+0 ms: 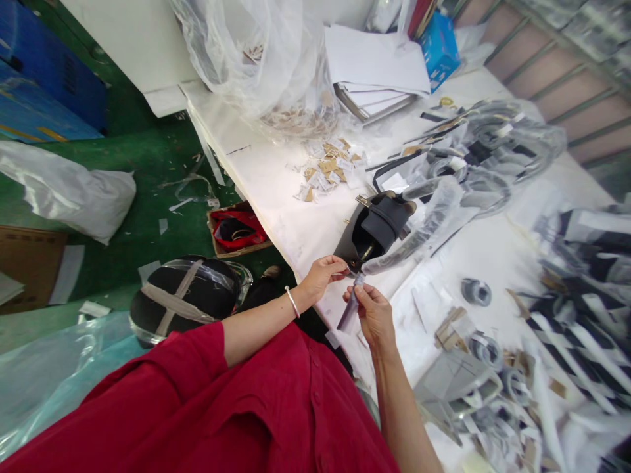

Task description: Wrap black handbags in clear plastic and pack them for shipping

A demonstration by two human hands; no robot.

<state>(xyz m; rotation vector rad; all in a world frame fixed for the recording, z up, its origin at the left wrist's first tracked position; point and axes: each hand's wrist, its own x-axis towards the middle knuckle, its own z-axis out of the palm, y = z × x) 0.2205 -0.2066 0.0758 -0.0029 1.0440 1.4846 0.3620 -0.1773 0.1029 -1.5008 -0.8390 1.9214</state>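
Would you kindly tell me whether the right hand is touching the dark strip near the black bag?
Touching. The head view shows the right hand pinching the dark strip, whose lower end sticks out past the grip.

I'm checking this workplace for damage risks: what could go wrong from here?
The dark bag sits near the edge of the table, so a tug from the left hand or right hand might drag it off. The small loose pieces beyond it could scatter if brushed. The bracelet might snag the plastic-wrapped strap.
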